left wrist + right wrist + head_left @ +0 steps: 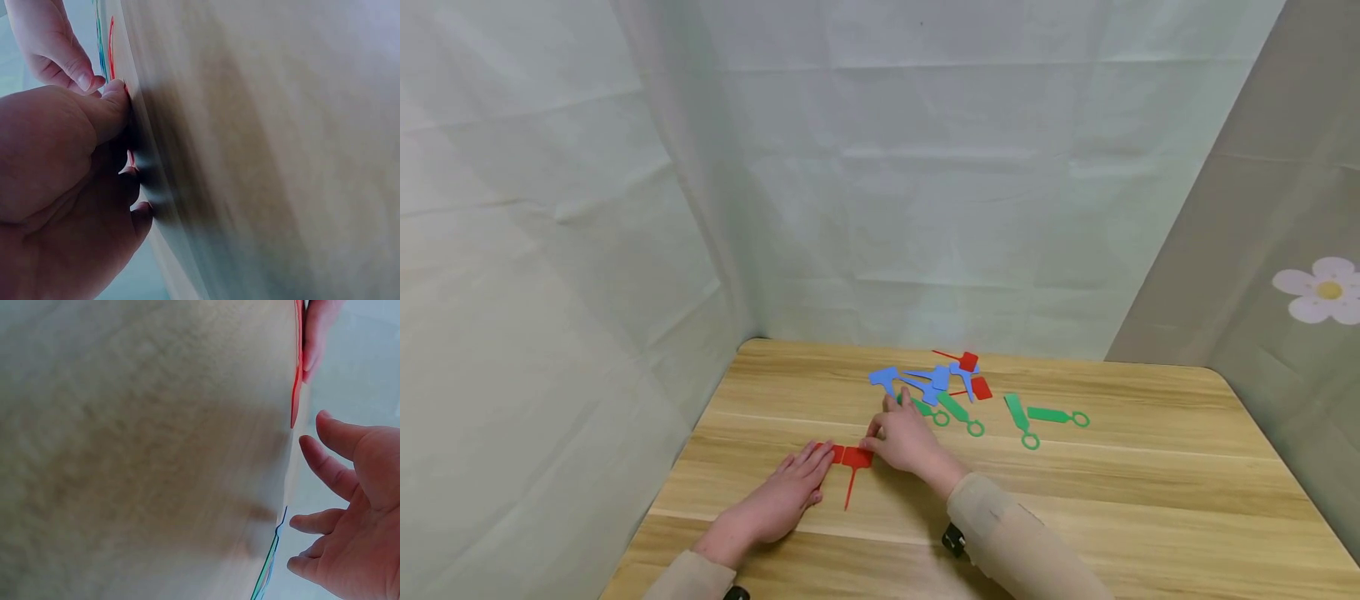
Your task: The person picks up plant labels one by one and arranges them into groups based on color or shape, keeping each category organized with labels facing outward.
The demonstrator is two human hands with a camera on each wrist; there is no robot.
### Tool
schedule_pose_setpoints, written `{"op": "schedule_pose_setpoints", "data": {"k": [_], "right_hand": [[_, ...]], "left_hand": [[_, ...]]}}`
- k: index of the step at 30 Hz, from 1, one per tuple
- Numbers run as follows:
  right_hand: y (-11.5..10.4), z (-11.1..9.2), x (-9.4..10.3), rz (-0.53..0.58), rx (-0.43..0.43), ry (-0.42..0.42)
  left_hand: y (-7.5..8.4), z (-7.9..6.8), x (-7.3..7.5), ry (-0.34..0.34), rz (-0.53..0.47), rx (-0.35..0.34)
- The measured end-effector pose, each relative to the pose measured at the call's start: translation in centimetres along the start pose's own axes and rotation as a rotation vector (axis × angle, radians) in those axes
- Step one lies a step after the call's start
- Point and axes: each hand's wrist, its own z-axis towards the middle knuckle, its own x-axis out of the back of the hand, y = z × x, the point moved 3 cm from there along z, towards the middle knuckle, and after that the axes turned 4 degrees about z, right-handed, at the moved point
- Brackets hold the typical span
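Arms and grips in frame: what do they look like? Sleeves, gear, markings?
Beige sleeves on both arms, left and right; the right has a greyish patch near its cuff. A small black device shows at each cuff, left and right, the right with tiny pale marks. Left grip and right grip: gloveless. No cables visible.
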Motion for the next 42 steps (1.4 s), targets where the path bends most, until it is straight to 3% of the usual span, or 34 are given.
{"op": "schedule_pose_setpoints", "data": {"k": [7,12,18,23,35,42], "right_hand": [[0.0,0.0,0.1,-0.002,0.005,0.001],[0.2,0.0,0.4,0.027,0.005,0.008],[1.1,0.0,1.2,0.058,0.000,0.036],[1.5,-0.1,1.7,0.057,-0.025,0.041],[2.0,0.0,2.4,0.072,0.040,0.061],[3.1,-0.3,3.2,0.116,0.027,0.084]], "left_hand": [[0.9,-0.2,1.1,0.009,-0.013,-0.025],[2.1,-0.4,2.2,-0.030,-0.014,0.001],[2.0,-0.4,1.9,-0.038,0.000,0.024],[1.1,-0.3,1.1,0.003,0.005,0.004],[1.1,-0.8,1.5,0.001,-0.009,-0.006],[0.1,-0.8,0.4,0.025,0.003,0.000]]}}
